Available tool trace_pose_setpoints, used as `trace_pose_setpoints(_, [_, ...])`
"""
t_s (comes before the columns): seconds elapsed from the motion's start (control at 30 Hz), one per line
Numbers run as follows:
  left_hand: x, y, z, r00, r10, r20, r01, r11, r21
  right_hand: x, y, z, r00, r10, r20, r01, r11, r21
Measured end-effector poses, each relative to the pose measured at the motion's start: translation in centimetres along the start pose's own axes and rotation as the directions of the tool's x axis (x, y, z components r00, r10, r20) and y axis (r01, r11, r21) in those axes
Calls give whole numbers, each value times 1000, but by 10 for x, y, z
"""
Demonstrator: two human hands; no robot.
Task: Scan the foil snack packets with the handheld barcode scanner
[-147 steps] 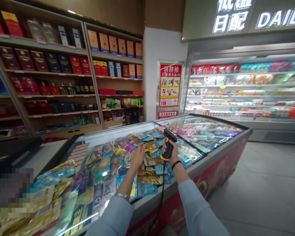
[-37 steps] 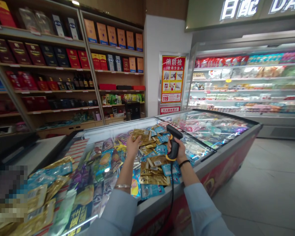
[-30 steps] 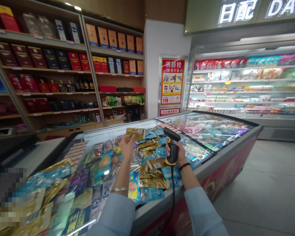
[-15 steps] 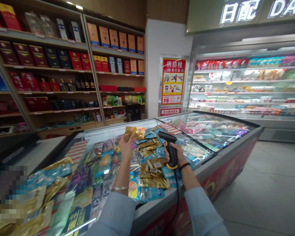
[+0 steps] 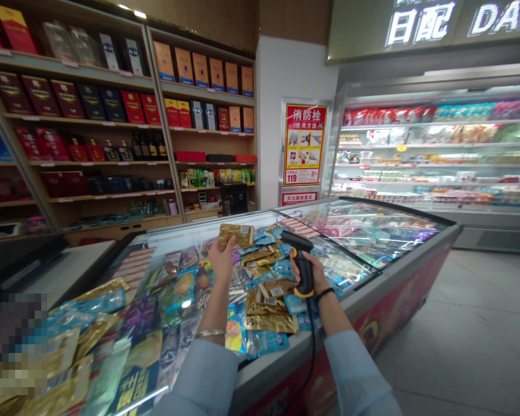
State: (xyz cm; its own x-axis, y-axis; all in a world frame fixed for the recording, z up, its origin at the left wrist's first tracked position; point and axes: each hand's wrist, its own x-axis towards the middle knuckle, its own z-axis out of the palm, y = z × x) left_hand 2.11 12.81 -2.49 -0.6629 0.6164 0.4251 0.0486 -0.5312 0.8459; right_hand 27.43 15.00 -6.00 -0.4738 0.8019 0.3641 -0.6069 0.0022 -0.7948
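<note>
My left hand (image 5: 222, 260) is raised over the chest freezer (image 5: 372, 283) and pinches a gold snack packet (image 5: 236, 234) by its lower edge, holding it upright. My right hand (image 5: 314, 274) is wrapped round the handle of a black barcode scanner (image 5: 301, 260) with an orange ring; its head points left at the packet, a short gap apart. A black cable hangs from the scanner down past the freezer's front edge. Below both hands lies a heap of gold and blue packets (image 5: 268, 289) on the freezer's glass lid.
More gold and blue packets (image 5: 86, 323) are piled on the lid at the near left. Wooden shelves (image 5: 112, 133) of boxed goods line the back wall. An open refrigerated case (image 5: 433, 150) stands at the right, with tiled floor (image 5: 468, 335) before it.
My left hand picked a gold packet off the pile and lifted it upright. My right hand turned the scanner's head towards it. The camera shifted slightly.
</note>
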Motion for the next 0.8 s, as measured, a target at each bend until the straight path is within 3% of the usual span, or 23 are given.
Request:
trace_pose_setpoints(0.23, [-2, 4, 3, 999, -22, -29, 20, 997, -77, -2, -5, 12, 1000, -8, -22, 8, 1000, -9])
trace_pose_setpoints(0.43, [-4, 50, -20, 997, 23, -68, -36, 980, -195, -14, -24, 58, 999, -33, 2, 33, 997, -71])
trace_pose_setpoints(0.63, [0, 116, -76, 983, 99, -156, -132, 967, -217, -3, -19, 122, 987, -59, 150, 56, 998, 29])
trace_pose_setpoints(0.8, [7, 141, -159, 937, 233, -262, -254, 966, -49, 20, 26, 185, 967, -15, 256, -11, 995, 100])
